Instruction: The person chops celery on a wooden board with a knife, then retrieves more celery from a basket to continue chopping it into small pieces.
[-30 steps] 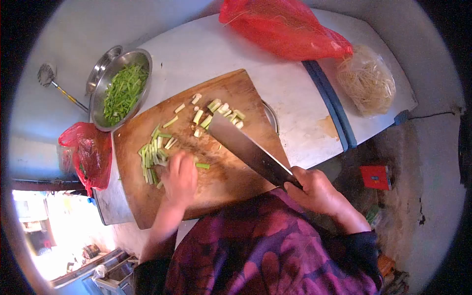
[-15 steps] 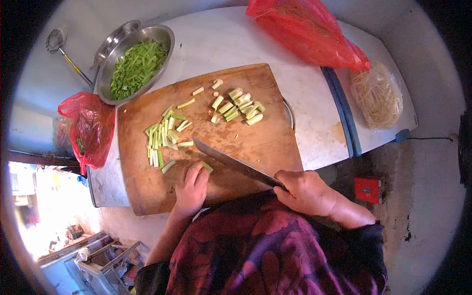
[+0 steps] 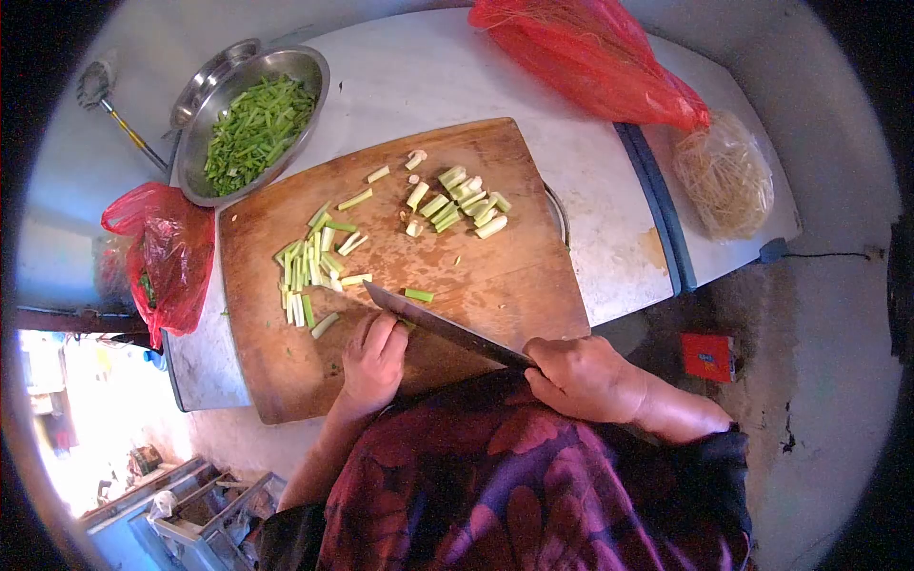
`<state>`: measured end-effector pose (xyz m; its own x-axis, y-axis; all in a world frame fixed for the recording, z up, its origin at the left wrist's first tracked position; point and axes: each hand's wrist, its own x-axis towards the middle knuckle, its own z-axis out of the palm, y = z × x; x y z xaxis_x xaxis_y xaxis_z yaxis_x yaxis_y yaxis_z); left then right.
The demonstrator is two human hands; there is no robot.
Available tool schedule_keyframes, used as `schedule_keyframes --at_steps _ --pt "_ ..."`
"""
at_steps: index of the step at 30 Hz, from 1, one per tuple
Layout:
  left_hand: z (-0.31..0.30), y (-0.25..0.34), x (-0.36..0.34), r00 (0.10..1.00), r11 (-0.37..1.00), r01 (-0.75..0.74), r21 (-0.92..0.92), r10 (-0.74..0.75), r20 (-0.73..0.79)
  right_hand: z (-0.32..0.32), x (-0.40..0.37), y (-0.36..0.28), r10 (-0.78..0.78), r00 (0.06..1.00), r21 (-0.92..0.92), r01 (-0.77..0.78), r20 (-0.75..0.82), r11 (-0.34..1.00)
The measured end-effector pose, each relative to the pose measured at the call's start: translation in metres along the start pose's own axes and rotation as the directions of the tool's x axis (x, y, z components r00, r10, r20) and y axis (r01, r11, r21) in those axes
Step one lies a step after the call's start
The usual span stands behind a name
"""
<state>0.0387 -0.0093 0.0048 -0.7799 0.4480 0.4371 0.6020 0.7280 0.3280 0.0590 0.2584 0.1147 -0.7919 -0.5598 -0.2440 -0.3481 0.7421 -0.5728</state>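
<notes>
My right hand (image 3: 583,376) grips the handle of a knife (image 3: 443,328), whose long blade points up and left across the wooden cutting board (image 3: 514,276). Close to the blade's near side, my left hand (image 3: 374,357) has its fingers curled on a green celery piece, mostly hidden by fingers and blade. Just past the blade lies a loose celery piece (image 3: 419,295). Thin cut celery sticks (image 3: 307,266) are heaped on the board's left. Thicker, paler celery chunks (image 3: 464,202) lie at its upper right.
A steel bowl (image 3: 317,71) of chopped greens stands at the board's upper left. Red plastic bags lie at the left (image 3: 181,233) and top right (image 3: 600,71). A clear bag of pale strands (image 3: 724,181) is at the far right. A red box (image 3: 707,357) is below the table's right side.
The knife tip has shifted slightly left and down. A celery piece now lies apart beyond the blade, where it was previously at my left fingertips.
</notes>
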Motion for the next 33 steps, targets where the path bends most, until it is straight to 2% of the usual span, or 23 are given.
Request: schedule_keyframes --at_steps 2,5,8,11,14,18,21,22,24,25,27,31,33 --pt "0.0 0.0 0.001 1.0 1.0 -0.008 0.003 0.008 -0.012 0.001 0.002 0.0 0.002 1.0 -0.011 -0.002 0.009 1.0" --pt "0.002 -0.001 0.002 1.0 1.0 -0.016 0.005 0.016 -0.012 -0.004 0.004 0.001 -0.041 0.993 -0.135 0.056 0.109 0.989" --pt "0.0 -0.002 0.003 1.0 1.0 -0.026 -0.001 0.026 -0.015 0.001 0.012 0.009 -0.07 0.987 -0.13 0.089 0.144 0.988" --pt "0.002 -0.004 0.002 0.999 0.999 -0.033 0.001 0.033 -0.021 0.01 0.029 0.013 0.002 0.99 -0.072 0.008 0.14 0.997" --pt "0.001 -0.004 0.003 1.0 1.0 -0.009 0.0 0.009 0.003 0.015 0.029 0.018 -0.035 0.999 0.048 0.034 0.008 0.998" --pt "-0.004 -0.005 0.02 0.993 0.995 0.036 0.094 -0.047 0.113 0.001 0.014 0.021 0.101 0.989 0.121 -0.088 -0.109 0.989" --pt "0.007 -0.004 0.021 0.973 0.97 0.23 -0.075 -0.23 0.014 -0.012 -0.001 0.027 0.223 0.959 0.214 -0.184 -0.177 0.959" --pt "0.009 -0.009 0.018 0.981 0.975 0.191 -0.11 -0.192 0.002 -0.013 -0.005 0.029 0.264 0.945 0.238 -0.216 -0.194 0.947" --pt "0.011 -0.009 0.013 0.997 0.997 0.078 -0.009 -0.078 -0.008 -0.01 -0.01 0.036 0.322 0.928 0.27 -0.267 -0.189 0.925" --pt "0.01 -0.009 0.011 1.0 0.999 0.022 0.041 -0.022 -0.01 -0.009 -0.012 0.036 0.3 0.936 0.233 -0.255 -0.185 0.939" --pt "0.008 -0.005 0.013 0.999 0.999 0.033 0.042 -0.032 -0.02 -0.007 -0.016 0.034 0.252 0.952 0.15 -0.227 -0.175 0.962" --pt "0.008 0.002 0.011 0.993 0.99 0.101 0.101 -0.094 -0.069 -0.005 -0.017 0.024 0.084 0.987 0.055 -0.077 -0.134 0.996" --pt "0.009 -0.001 0.01 0.995 0.993 0.069 0.093 -0.062 -0.073 -0.003 -0.014 0.021 0.031 0.995 0.04 -0.027 -0.091 0.999"
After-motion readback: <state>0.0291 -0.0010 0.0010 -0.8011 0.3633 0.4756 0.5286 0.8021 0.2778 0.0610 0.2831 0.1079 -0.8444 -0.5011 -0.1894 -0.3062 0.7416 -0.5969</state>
